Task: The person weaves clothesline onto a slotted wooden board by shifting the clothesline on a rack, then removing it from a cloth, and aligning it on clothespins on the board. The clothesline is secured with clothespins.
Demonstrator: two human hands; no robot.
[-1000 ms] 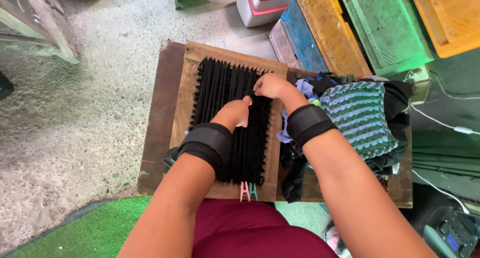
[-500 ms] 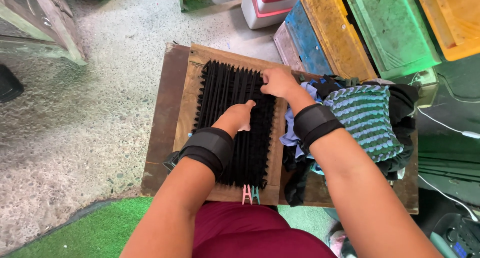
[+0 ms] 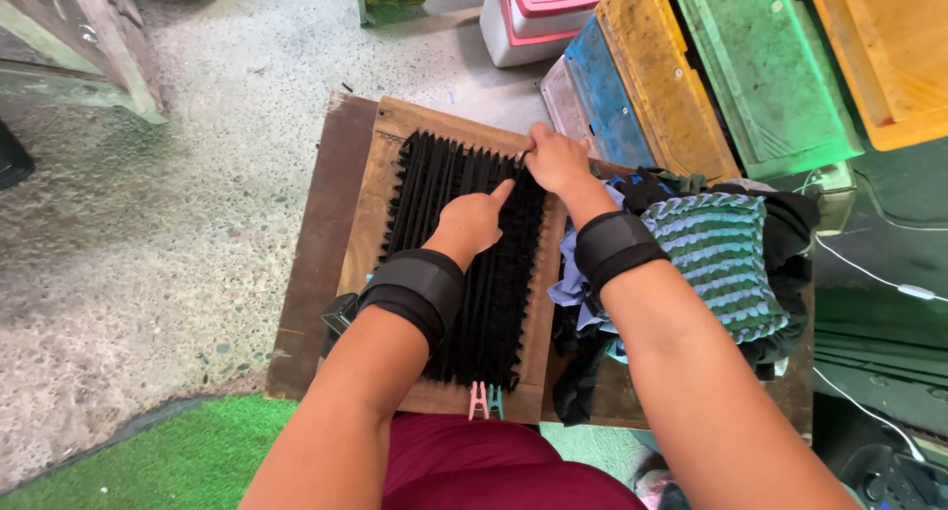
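Centrally, a black pleated cloth (image 3: 449, 263) lies flat in long ridges on a pale wooden board (image 3: 380, 189), which sits on a darker brown table (image 3: 321, 243). The cloth runs from the board's far edge nearly to its near edge, where a pink clothespin (image 3: 478, 399) and a teal clothespin (image 3: 495, 401) are clipped side by side.

On the cloth's middle rests the left hand (image 3: 472, 222), its fingers loosely curled with the index finger stretched forward along a ridge, pressing down rather than gripping anything. At the cloth's far right corner sits the right hand (image 3: 555, 159), fingers pinched on the top edge of the pleats. Both forearms wear wide black wrist bands, the left band (image 3: 415, 291) and the right band (image 3: 612, 245).

Just right of the board, touching it, is a heap of clothes (image 3: 731, 263): a teal and lilac striped knit on top, dark garments and a pale blue piece beneath. Beyond the table stand slanted boards in blue (image 3: 607, 90), yellow (image 3: 667, 76), green (image 3: 770, 66) and orange (image 3: 889, 46), and a white box with a pink lid (image 3: 538, 6). Speckled concrete floor (image 3: 168, 234) spreads to the left, with a strip of green artificial turf (image 3: 148, 461) at the near edge. Maroon trousers (image 3: 474, 470) show at the bottom.
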